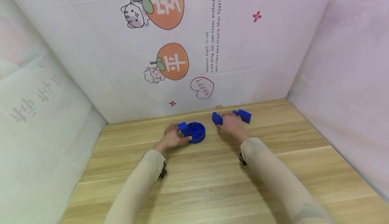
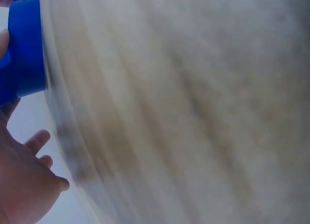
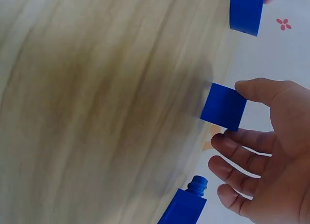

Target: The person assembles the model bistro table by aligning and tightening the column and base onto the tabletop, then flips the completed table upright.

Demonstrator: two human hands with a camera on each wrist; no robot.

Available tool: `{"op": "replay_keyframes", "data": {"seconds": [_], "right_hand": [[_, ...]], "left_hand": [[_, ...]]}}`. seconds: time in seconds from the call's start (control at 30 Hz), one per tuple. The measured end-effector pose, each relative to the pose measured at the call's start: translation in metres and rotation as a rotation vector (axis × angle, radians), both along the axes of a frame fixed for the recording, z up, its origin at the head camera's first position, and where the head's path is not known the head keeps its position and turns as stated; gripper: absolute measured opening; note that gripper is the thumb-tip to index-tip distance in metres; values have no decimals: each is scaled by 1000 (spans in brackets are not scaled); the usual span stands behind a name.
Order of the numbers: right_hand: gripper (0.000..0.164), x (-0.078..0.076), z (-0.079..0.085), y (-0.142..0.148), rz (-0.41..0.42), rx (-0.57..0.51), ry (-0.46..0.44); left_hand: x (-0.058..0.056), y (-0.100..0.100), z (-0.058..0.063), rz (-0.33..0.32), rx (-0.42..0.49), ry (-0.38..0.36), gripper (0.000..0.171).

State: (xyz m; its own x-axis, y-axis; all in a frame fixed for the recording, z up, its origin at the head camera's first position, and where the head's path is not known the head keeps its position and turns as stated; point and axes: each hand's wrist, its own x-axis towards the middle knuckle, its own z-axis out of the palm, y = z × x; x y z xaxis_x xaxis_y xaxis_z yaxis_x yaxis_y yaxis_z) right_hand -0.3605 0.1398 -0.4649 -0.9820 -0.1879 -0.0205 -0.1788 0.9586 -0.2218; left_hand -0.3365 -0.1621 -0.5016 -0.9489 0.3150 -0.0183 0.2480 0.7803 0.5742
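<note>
My left hand (image 1: 172,139) grips a round blue base (image 1: 200,137) with round sockets in its upper face. The thumb lies at the base's near edge, and other fingers are behind a blue block (image 1: 183,128) that stands up at its left side. In the left wrist view, the base's smooth blue side (image 2: 29,44) shows at the upper left. My right hand (image 1: 233,125) pinches a second blue block (image 3: 224,106) between thumb and index finger; a small knob tops it in the head view. Right of that hand lies another blue block (image 1: 244,116) with a ridged, screw-like peg (image 3: 197,185).
The wooden tabletop (image 1: 194,183) meets a printed white back sheet (image 1: 243,65) just behind the blue pieces. White side sheets (image 1: 39,116) stand at left and right. Dark wrist cameras (image 1: 163,171) sit under both sleeves.
</note>
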Motion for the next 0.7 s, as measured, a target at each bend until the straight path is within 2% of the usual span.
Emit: {"op": "replay_keyframes", "data": {"seconds": [0.3,0.53,0.7], "right_hand": [[60,-2,-1,-4,-77,30,-20],[60,0,12,-10,-53,-73,93],[66,8,25,-17,-20,-171,129]], "left_hand": [[2,2,3,-16,-22,0,82],[-1,2,3,-12,-38,-6,85],[0,2,4,-4,-54,-12,85]]}}
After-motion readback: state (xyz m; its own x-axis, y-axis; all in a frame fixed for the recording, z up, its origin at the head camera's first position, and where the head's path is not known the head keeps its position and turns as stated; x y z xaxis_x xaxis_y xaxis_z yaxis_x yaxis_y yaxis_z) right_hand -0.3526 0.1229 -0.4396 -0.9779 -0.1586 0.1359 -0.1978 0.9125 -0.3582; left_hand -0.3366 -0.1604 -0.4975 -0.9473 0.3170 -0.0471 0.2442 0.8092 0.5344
